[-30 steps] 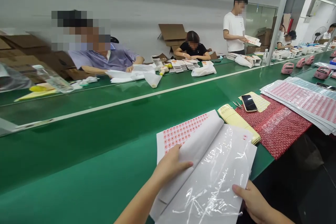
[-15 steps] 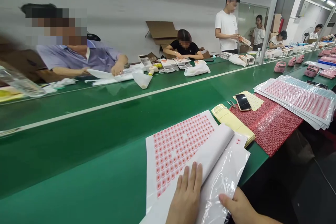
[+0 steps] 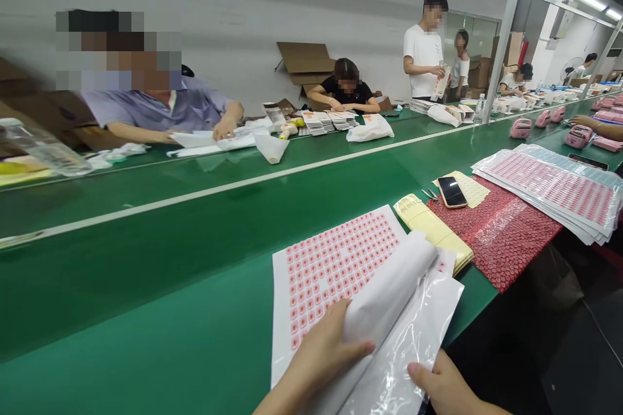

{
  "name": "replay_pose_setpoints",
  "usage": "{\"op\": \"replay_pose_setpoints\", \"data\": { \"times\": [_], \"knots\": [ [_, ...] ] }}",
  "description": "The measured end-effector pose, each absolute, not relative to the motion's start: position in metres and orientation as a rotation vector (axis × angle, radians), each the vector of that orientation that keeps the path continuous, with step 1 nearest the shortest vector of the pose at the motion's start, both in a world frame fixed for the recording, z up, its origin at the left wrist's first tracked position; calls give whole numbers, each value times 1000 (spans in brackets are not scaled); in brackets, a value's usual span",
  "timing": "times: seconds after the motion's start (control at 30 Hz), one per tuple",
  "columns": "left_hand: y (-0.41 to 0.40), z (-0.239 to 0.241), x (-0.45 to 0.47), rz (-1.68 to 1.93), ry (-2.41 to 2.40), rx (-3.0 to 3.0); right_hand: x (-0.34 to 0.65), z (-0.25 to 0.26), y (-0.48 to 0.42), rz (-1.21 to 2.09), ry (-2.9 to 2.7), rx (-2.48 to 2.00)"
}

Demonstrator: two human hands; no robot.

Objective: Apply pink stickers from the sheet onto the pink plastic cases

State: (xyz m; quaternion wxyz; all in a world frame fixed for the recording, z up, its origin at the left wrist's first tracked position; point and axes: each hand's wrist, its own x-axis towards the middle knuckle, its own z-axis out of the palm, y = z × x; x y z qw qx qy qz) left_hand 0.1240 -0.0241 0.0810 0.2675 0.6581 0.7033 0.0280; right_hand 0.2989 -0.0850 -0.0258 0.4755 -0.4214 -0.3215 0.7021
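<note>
A white sheet of small red stickers lies on the green bench, its near right side covered by a curled white sheet. My left hand grips this curled sheet, thumb on its near side and fingers behind it, the fingertips hidden. Beside the curl is a glossy white plastic-faced sheet. My right hand pinches its lower right edge, thumb on top. A folded yellow sticker stack lies just behind the sheets.
Red bubble wrap lies right of the yellow stack, near a phone and tweezers. Farther right is a pile of sticker sheets, with pink cases behind. Co-workers work across the green bench.
My left hand has gone from lying flat on the curled sheet to gripping it between thumb and fingers. The curl bulges more. My right hand keeps its pinch.
</note>
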Motion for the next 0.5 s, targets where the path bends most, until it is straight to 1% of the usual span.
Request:
{"op": "replay_pose_setpoints", "data": {
  "times": [0.1, 0.2, 0.3, 0.37, 0.5],
  "knots": [
    [-25, 95, 129, -72, 1877, 1793, 299, -29, -86, 1702, -797, -1034],
    [-33, 105, 135, -226, 1887, 1956, 298, -26, -86, 1723, -770, -1024],
    [-50, 94, 145, -291, 1919, 2109, 294, -15, -84, 1745, -742, -1021],
    [-66, 75, 151, -188, 1948, 2282, 289, -4, -84, 1766, -711, -995],
    [-95, 35, 163, 372, 1902, 2926, 283, 17, -87, 1866, -605, -871]
  ]
}}
